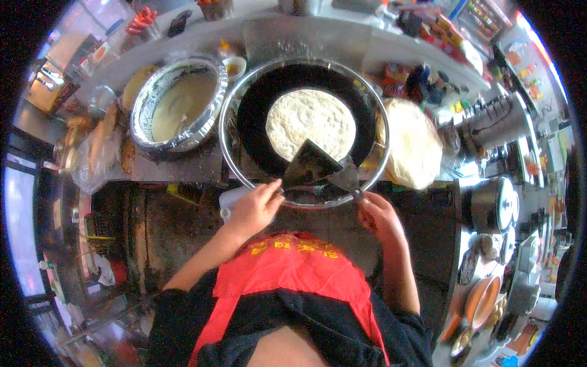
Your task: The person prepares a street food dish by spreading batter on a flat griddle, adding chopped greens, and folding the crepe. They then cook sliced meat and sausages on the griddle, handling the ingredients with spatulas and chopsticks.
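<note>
My left hand [257, 208] grips the handle of a broad, dark metal spatula [310, 166], its blade angled up and to the right. A second flat spatula [347, 176] is held by my right hand [383, 218], and the two blades overlap. The tip of the left blade covers the near edge of a pale, round flatbread [312, 120]. This bread lies on a round black griddle [252, 114] ringed by a shiny metal rim [222, 130]. Whether either blade reaches under the bread, I cannot tell.
Left of the griddle stands a large metal pot [137, 124] of pale batter, with a small white bowl [235, 68] beside it. At the right lies a pale, oblong mound [412, 142], apparently dough. A lidded steel pot [490, 206] stands farther right.
</note>
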`<action>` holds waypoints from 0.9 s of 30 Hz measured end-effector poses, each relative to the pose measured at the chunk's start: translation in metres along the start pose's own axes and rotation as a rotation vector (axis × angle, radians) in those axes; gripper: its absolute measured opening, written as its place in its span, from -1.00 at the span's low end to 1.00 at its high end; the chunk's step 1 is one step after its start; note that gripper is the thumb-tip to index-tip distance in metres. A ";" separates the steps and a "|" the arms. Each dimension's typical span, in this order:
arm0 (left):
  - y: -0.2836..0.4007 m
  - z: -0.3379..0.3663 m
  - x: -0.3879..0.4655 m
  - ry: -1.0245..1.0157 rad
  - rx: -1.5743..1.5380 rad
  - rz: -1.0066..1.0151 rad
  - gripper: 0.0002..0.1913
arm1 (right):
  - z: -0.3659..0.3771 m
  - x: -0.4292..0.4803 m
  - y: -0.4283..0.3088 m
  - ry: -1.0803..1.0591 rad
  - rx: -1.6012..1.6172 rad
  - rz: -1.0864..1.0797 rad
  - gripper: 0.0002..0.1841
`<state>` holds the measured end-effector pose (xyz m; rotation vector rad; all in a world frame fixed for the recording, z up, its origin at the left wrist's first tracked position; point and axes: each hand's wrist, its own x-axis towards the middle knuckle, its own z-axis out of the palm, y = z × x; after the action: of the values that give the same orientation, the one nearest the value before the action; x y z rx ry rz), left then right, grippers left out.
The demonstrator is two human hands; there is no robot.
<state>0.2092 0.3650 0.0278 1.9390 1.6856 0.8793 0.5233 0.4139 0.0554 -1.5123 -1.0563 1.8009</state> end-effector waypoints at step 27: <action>0.019 -0.030 -0.091 0.298 -0.733 -0.675 -0.75 | 0.030 0.021 -0.013 -0.222 0.404 -0.113 -0.65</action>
<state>0.1964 0.2697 0.0451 0.7222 1.6635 1.2849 0.4891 0.4315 0.0566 -1.0128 -0.7937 1.9876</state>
